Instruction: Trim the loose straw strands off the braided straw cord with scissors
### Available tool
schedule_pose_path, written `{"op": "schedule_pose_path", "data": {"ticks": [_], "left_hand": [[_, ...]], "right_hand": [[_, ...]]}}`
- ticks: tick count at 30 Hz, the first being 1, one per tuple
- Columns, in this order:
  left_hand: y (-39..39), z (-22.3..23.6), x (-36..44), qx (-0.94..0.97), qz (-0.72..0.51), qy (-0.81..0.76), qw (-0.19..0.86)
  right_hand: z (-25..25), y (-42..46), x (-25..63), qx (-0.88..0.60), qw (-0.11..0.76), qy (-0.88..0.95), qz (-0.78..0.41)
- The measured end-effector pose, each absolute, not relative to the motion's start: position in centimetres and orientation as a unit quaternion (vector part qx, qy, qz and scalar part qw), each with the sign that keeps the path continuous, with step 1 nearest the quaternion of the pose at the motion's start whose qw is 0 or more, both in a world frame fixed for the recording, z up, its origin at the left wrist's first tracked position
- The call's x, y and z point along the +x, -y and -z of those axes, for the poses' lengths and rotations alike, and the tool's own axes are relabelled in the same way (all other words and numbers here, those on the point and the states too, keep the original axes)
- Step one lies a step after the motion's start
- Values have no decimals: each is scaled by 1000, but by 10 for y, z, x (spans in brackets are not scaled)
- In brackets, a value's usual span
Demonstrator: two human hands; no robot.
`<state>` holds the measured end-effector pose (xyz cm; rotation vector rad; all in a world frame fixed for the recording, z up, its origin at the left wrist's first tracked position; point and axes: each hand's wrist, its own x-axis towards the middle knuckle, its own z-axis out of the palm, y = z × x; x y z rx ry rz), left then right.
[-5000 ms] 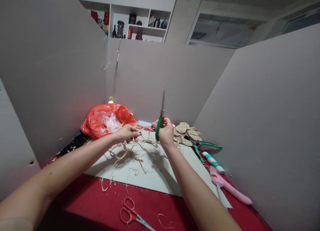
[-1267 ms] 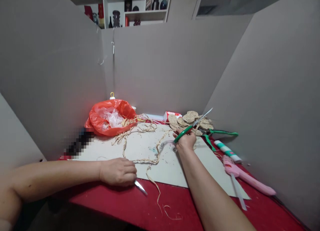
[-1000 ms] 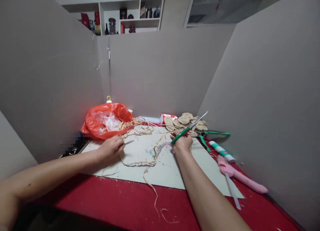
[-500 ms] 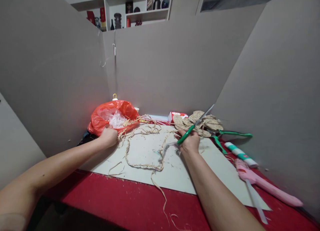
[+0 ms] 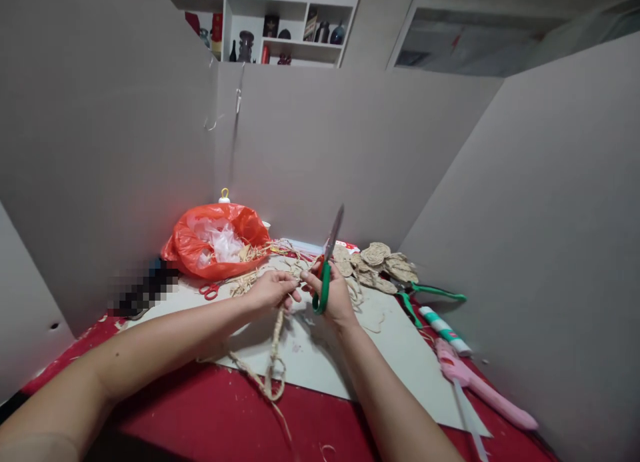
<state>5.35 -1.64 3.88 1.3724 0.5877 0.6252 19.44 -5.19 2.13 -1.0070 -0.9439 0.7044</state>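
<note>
My left hand [image 5: 273,290] is over the middle of the white board, its fingers pinched on a braided straw cord [image 5: 277,332]. The cord hangs from those fingers, and its lower end loops over the board's front edge. Close beside it, my right hand [image 5: 339,301] is closed around green-handled scissors [image 5: 325,289], whose blades point up and away. My right thumb and fingertips almost meet the left fingertips. Whether the right fingertips also pinch a strand is too small to tell.
A red plastic bag [image 5: 183,245] of straw stands at the back left, red-handled scissors [image 5: 210,291] in front. Coiled straw pieces [image 5: 375,254] lie back right, near green-handled pliers [image 5: 440,292], a green-and-white roll [image 5: 445,331] and a pink glue gun [image 5: 480,385]. Grey partitions enclose the table.
My left hand has moved right from beside the bag to the middle, lifting the braided cord off the board. My right hand has come left with the green-handled scissors, now pointing more upright.
</note>
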Motion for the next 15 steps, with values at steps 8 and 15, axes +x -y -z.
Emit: {"op": "schedule_pose_path", "data": {"ticks": [8,15], "left_hand": [[16,-11,38,634,-282,-272,666],[-3,12,40,578,-334,-292,685]], "right_hand": [[-6,48,177,-514,655,499,-242],[2,49,193,-618,578,486,-220]]}}
